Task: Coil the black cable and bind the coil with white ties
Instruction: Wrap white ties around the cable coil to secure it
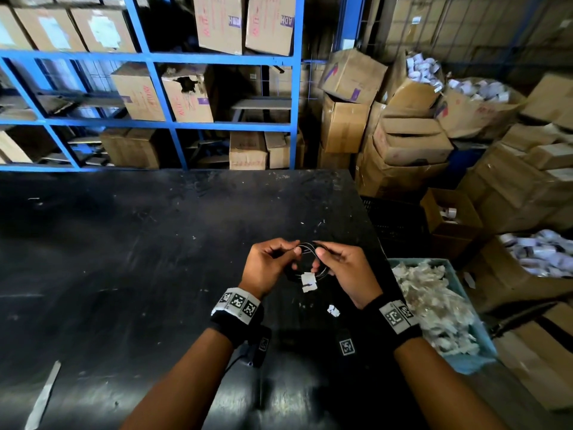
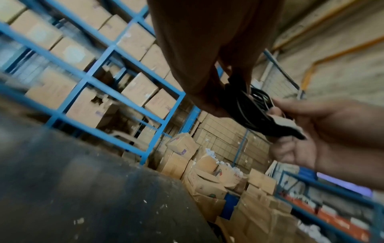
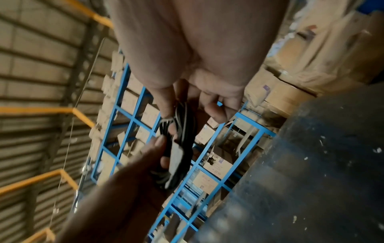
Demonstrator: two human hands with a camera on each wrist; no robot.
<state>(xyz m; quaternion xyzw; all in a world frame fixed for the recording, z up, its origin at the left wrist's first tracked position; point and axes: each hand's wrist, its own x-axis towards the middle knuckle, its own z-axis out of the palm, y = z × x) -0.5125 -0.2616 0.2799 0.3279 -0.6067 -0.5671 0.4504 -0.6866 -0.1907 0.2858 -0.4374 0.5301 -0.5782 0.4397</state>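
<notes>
A small black cable coil (image 1: 322,272) is held above the black table (image 1: 155,259), between both hands. My left hand (image 1: 294,252) pinches its top left side. From the right, my right hand (image 1: 319,255) grips the coil with curled fingers. A white paper tag (image 1: 308,282) hangs from the coil's lower part. A thin pale strand (image 1: 305,248), maybe a tie, crosses the coil's top between my fingertips. The left wrist view shows the coil (image 2: 245,105) and the tag (image 2: 284,121) against my right hand (image 2: 322,131). In the right wrist view the coil (image 3: 185,118) runs between both hands.
A white paper scrap (image 1: 333,310) lies on the table below the hands. A pale blue tray (image 1: 455,276) of white scraps sits at the table's right edge. Blue shelving (image 1: 155,57) with cartons stands behind the table. Cartons (image 1: 409,141) are piled at the right.
</notes>
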